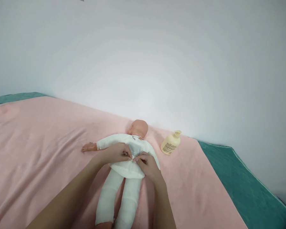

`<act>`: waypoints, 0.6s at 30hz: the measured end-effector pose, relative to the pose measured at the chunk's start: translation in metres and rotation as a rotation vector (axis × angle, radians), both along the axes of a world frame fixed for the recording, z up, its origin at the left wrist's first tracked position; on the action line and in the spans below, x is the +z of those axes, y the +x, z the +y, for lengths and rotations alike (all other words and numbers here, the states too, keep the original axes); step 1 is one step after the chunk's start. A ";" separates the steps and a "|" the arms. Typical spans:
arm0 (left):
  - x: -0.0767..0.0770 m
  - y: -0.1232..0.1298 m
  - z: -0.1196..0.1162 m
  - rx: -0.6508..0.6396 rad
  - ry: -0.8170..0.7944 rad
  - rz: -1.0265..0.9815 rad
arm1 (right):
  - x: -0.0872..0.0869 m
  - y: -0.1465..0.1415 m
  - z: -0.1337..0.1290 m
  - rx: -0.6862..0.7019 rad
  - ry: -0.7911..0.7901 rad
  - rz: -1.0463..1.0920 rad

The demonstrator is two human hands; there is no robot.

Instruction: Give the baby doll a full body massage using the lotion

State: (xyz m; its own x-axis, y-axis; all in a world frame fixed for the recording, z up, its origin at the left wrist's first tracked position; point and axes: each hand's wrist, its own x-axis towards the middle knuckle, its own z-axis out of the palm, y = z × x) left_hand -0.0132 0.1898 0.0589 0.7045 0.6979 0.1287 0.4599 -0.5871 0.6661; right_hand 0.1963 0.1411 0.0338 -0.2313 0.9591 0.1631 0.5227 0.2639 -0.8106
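A baby doll (139, 128) in white clothing (128, 169) lies stretched out on a pink sheet, its head toward the wall and its legs toward me. My left hand (119, 153) is at the middle of the doll's torso, thumb and fingers pinched on the white fabric. Close beside it, my right hand (148, 163) pinches the fabric too, the fingertips of both hands nearly touching. Whether they grip a tie or just a fold is too small to tell. Near the doll's neck a thin dark cord shows. The doll's right-side arm is mostly hidden.
A pale yellow pump bottle (171, 143) stands tilted in view, right of the doll near the wall. The pink sheet (50, 143) has wrinkles on the left and covers a green surface (243, 178). A plain white wall (143, 63) rises behind.
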 end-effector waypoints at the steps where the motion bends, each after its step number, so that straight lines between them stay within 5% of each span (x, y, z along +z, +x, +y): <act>1: 0.001 0.001 0.000 0.014 0.015 -0.008 | 0.000 0.001 0.000 -0.012 0.021 0.011; 14: -0.007 0.012 0.002 0.117 0.069 -0.071 | -0.003 -0.002 0.005 -0.033 0.112 -0.008; 18: -0.010 0.015 0.004 0.229 0.150 -0.178 | -0.004 -0.002 0.006 -0.144 0.233 0.031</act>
